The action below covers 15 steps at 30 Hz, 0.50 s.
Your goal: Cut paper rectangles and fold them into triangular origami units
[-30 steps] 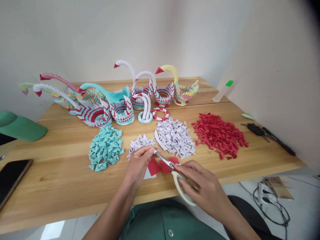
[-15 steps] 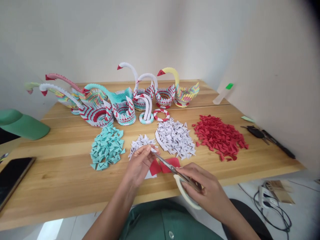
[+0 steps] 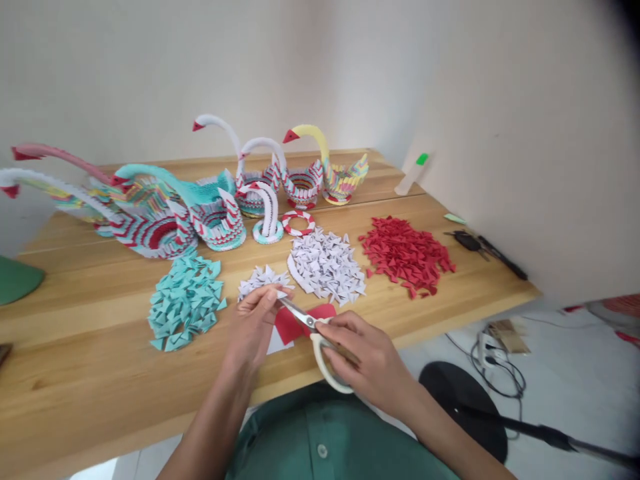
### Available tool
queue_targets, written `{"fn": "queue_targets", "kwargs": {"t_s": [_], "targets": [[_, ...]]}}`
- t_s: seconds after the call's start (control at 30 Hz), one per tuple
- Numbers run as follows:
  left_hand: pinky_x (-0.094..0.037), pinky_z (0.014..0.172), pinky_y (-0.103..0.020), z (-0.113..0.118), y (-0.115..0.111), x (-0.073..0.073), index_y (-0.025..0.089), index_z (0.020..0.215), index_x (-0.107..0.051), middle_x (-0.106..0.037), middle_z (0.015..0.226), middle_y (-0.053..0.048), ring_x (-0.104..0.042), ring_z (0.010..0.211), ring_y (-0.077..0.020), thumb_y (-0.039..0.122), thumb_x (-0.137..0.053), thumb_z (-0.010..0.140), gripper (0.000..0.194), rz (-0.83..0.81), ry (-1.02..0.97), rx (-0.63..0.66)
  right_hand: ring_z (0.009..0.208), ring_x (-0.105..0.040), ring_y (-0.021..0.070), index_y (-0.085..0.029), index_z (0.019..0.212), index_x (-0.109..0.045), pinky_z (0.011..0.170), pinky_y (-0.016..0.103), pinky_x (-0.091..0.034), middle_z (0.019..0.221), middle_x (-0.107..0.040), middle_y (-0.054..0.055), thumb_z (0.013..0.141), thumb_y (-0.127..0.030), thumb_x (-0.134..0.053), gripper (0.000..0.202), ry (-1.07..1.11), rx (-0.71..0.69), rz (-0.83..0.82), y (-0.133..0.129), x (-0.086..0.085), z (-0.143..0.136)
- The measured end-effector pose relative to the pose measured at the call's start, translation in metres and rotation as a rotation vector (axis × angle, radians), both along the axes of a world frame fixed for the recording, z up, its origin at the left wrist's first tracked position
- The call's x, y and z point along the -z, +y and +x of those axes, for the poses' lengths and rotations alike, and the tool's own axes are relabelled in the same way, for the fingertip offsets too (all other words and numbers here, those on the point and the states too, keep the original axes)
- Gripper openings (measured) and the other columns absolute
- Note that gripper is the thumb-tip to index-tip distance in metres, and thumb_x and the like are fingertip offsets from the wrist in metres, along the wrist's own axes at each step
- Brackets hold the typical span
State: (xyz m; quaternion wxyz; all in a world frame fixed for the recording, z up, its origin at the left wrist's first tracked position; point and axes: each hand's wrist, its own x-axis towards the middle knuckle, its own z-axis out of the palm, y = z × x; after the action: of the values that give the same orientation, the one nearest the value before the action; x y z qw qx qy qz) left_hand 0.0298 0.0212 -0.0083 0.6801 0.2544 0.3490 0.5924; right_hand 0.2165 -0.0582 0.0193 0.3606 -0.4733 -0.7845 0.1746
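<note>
Between thumb and fingers, my left hand point(image 3: 255, 320) pinches a small folded white paper piece point(image 3: 282, 295). My right hand point(image 3: 363, 353) grips a pair of scissors point(image 3: 327, 363) by its white handles. The blade tips reach up to the white piece; whether they touch it I cannot tell. Under the scissors lie red paper pieces point(image 3: 323, 312) and a white paper sheet point(image 3: 278, 343). Just behind my left hand is a small heap of folded white triangles point(image 3: 264, 277). A larger white heap point(image 3: 330, 267) sits to its right.
Turquoise folded triangles point(image 3: 185, 300) lie left, red ones point(image 3: 405, 253) right. Several paper swans point(image 3: 155, 230) stand along the back, near a red-and-white ring point(image 3: 299, 223). Keys point(image 3: 467, 241) and a black pen-like item point(image 3: 503, 257) lie right. A green bottle point(image 3: 17, 280) is at the left edge.
The view has turned to the right, so everything on the table sits further left. The scissors blades appear closer together. Both hands keep their holds.
</note>
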Motion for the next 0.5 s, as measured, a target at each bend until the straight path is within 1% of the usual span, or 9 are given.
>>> {"fn": "queue_targets", "kwargs": {"t_s": [0.07,0.13,0.17,0.23,0.3,0.33,0.4,0.5], "targets": [[-0.054,0.080,-0.028,-0.004,0.002,-0.001,0.018,0.076,-0.076,-0.074,0.075,-0.001,-0.069,0.074,-0.0147,0.028,-0.087,0.062,0.020,0.027,-0.009,-0.062,0.089,-0.065,0.0179,-0.019,0.119,-0.063,0.076,0.029,-0.054,0.102,-0.065,0.010,0.088,-0.014,-0.056,0.032,0.057,-0.003,-0.038,-0.003,0.004,0.002],[-0.054,0.082,-0.027,-0.006,0.003,-0.002,0.018,0.076,-0.076,-0.074,0.076,0.001,-0.069,0.076,-0.0141,0.028,-0.087,0.061,0.021,0.049,-0.017,-0.108,0.088,-0.065,0.0173,-0.019,0.118,-0.064,0.077,0.029,-0.054,0.100,-0.066,0.008,0.088,-0.015,-0.057,0.031,0.087,0.051,-0.056,-0.006,0.007,0.012],[-0.055,0.082,-0.027,-0.006,0.003,-0.003,0.018,0.076,-0.076,-0.074,0.077,0.001,-0.069,0.076,-0.0138,0.028,-0.088,0.061,0.022,0.055,-0.016,-0.120,0.087,-0.065,0.0171,-0.020,0.117,-0.064,0.077,0.029,-0.053,0.098,-0.067,0.008,0.088,-0.015,-0.057,0.030,0.083,0.116,-0.055,-0.007,0.008,0.020],[-0.056,0.081,-0.026,-0.006,0.002,-0.004,0.018,0.075,-0.075,-0.074,0.077,0.001,-0.068,0.076,-0.0135,0.028,-0.087,0.062,0.021,0.057,0.000,-0.124,0.085,-0.065,0.0176,-0.020,0.114,-0.066,0.078,0.030,-0.052,0.097,-0.067,0.008,0.089,-0.018,-0.056,0.027,0.027,0.309,-0.042,-0.008,0.011,0.039],[-0.056,0.079,-0.026,-0.006,-0.001,-0.004,0.018,0.076,-0.075,-0.074,0.077,0.000,-0.068,0.077,-0.0134,0.030,-0.086,0.064,0.019,0.064,0.031,-0.120,0.086,-0.065,0.0198,-0.019,0.111,-0.067,0.080,0.033,-0.051,0.097,-0.068,0.008,0.090,-0.023,-0.056,0.024,-0.077,0.518,-0.025,-0.006,0.017,0.061],[-0.056,0.078,-0.026,-0.006,-0.003,-0.004,0.018,0.076,-0.075,-0.074,0.077,0.000,-0.068,0.076,-0.0135,0.030,-0.085,0.065,0.018,0.075,0.048,-0.126,0.086,-0.065,0.0211,-0.019,0.110,-0.068,0.080,0.034,-0.050,0.095,-0.068,0.008,0.089,-0.026,-0.057,0.025,-0.139,0.596,-0.010,-0.005,0.021,0.070],[-0.057,0.076,-0.026,-0.009,-0.006,-0.004,0.018,0.075,-0.075,-0.073,0.078,0.000,-0.068,0.075,-0.0140,0.029,-0.083,0.067,0.016,0.105,0.092,-0.149,0.084,-0.065,0.0232,-0.019,0.108,-0.069,0.076,0.034,-0.050,0.090,-0.067,0.008,0.088,-0.029,-0.057,0.025,-0.254,0.697,0.025,-0.002,0.032,0.086],[-0.057,0.075,-0.026,-0.019,-0.008,-0.004,0.018,0.077,-0.075,-0.073,0.081,0.000,-0.069,0.075,-0.0148,0.028,-0.080,0.071,0.013,0.142,0.166,-0.183,0.081,-0.064,0.0235,-0.019,0.107,-0.071,0.071,0.033,-0.049,0.086,-0.066,0.008,0.089,-0.029,-0.055,0.026,-0.361,0.724,0.020,0.002,0.047,0.096]]}}
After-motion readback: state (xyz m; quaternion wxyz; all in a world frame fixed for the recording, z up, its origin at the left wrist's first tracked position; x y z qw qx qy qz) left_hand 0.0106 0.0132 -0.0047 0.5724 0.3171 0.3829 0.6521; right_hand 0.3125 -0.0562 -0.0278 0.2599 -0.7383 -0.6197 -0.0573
